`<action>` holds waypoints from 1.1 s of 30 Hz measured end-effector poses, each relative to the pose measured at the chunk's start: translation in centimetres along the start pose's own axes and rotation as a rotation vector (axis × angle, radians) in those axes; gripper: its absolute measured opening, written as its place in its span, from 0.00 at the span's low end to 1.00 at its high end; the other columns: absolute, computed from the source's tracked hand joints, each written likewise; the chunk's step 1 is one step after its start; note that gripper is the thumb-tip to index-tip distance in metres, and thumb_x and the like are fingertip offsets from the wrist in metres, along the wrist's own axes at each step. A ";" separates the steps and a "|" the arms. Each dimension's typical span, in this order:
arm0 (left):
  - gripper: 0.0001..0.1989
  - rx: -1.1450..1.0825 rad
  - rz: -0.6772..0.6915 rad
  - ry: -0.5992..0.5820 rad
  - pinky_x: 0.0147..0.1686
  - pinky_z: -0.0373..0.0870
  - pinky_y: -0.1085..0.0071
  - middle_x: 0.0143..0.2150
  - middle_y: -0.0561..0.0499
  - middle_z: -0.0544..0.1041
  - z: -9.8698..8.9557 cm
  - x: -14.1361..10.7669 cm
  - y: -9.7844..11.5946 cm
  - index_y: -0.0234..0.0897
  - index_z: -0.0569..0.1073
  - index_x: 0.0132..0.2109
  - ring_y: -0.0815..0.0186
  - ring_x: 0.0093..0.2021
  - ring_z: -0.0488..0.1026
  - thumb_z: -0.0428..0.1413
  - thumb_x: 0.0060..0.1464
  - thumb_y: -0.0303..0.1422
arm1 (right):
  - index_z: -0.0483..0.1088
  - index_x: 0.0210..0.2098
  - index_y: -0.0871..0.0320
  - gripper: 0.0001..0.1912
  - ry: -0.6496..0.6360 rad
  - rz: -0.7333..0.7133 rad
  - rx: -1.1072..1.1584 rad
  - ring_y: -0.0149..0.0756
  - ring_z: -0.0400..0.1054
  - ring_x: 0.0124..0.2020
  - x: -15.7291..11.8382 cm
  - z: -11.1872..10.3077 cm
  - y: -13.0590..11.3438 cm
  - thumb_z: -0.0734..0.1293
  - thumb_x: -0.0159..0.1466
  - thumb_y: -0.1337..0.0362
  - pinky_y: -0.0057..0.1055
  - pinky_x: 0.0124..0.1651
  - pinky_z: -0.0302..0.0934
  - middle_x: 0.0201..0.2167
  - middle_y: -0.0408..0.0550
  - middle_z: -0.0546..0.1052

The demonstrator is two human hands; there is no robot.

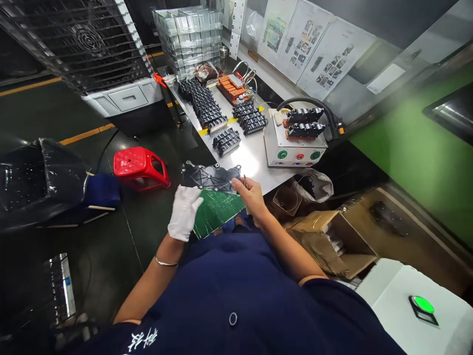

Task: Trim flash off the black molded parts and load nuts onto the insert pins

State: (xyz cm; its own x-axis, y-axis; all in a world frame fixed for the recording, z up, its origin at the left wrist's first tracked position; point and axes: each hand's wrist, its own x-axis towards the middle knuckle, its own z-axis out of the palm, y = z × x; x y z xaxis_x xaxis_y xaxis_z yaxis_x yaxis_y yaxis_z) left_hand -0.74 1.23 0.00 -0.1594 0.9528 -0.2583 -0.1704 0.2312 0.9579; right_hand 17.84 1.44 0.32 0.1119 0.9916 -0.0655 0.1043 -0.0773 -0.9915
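Observation:
Between my hands is a flat black ribbed part [212,177] with small round lugs along its edge. My left hand [185,212], in a white glove, is at its left end, fingers curled against the lower left edge. My bare right hand [251,196] grips the right end, thumb on top. Beneath the part lies a green board [216,209] at the table's near edge. Beyond it on the metal table [254,165] stand a short black stack of ribbed parts [226,142] and longer black rows [203,104].
A white control box [295,153] with two black parts on top stands at the table's right. Behind are an orange fixture [232,88] and clear trays [192,42]. A red stool [138,167] is on the left floor, an open carton [328,241] at right.

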 end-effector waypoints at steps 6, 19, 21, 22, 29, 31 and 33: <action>0.08 -0.727 -0.442 0.065 0.49 0.76 0.68 0.41 0.49 0.82 2.8 -1.7 1.7 0.35 0.74 0.44 0.67 0.45 0.79 0.50 0.64 0.26 | 0.66 0.33 0.57 0.28 -0.048 0.016 0.138 0.25 0.54 0.22 -0.9 2.2 0.5 0.62 0.58 0.36 0.27 0.26 0.49 0.25 0.38 0.66; 0.13 -0.779 -0.624 0.101 0.42 0.79 0.65 0.36 0.47 0.83 3.6 -3.3 4.5 0.32 0.74 0.52 0.63 0.37 0.81 0.51 0.64 0.27 | 0.76 0.30 0.56 0.23 -0.038 -0.119 0.201 0.30 0.65 0.30 -0.5 0.6 0.2 0.69 0.56 0.41 0.30 0.34 0.60 0.27 0.43 0.74; 0.14 -0.774 -0.626 0.093 0.41 0.80 0.65 0.37 0.47 0.83 3.7 -3.3 4.5 0.32 0.73 0.54 0.63 0.37 0.81 0.51 0.64 0.27 | 0.76 0.32 0.57 0.22 -0.033 -0.121 0.217 0.29 0.63 0.28 -0.5 0.7 0.4 0.71 0.56 0.43 0.29 0.33 0.60 0.27 0.43 0.75; 0.15 -0.773 -0.630 0.089 0.41 0.80 0.66 0.38 0.47 0.83 3.7 -3.4 4.5 0.32 0.72 0.55 0.63 0.37 0.81 0.51 0.64 0.27 | 0.77 0.32 0.57 0.21 -0.034 -0.133 0.218 0.28 0.63 0.27 -0.5 0.7 0.4 0.71 0.56 0.44 0.29 0.32 0.59 0.27 0.43 0.74; 0.15 -0.790 -0.630 0.025 0.42 0.80 0.67 0.39 0.47 0.83 3.2 -2.8 4.3 0.33 0.72 0.55 0.64 0.38 0.82 0.49 0.65 0.27 | 0.78 0.30 0.57 0.19 0.023 -0.296 0.182 0.29 0.66 0.28 -0.2 0.9 0.5 0.71 0.57 0.46 0.29 0.31 0.59 0.27 0.45 0.76; 0.14 -0.773 -0.632 0.012 0.45 0.80 0.66 0.38 0.47 0.84 3.0 -2.9 4.5 0.33 0.73 0.54 0.64 0.38 0.82 0.48 0.65 0.27 | 0.78 0.30 0.57 0.19 0.048 -0.289 0.168 0.30 0.67 0.28 0.2 1.0 1.0 0.72 0.56 0.46 0.30 0.31 0.59 0.27 0.45 0.77; 0.14 -0.730 -0.653 0.025 0.46 0.79 0.66 0.37 0.48 0.84 2.7 -3.3 4.7 0.32 0.75 0.52 0.64 0.37 0.82 0.48 0.65 0.26 | 0.78 0.29 0.57 0.20 0.109 -0.229 0.169 0.29 0.65 0.26 0.9 0.9 1.7 0.72 0.55 0.45 0.30 0.31 0.59 0.25 0.44 0.76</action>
State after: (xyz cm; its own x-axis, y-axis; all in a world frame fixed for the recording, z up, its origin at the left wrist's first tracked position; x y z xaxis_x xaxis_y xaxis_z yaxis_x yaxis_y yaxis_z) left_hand 1.60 -0.27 5.67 0.1608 0.6746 -0.7205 -0.7909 0.5248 0.3149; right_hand 17.24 2.27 -1.51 0.2104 0.9636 0.1648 -0.0257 0.1740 -0.9844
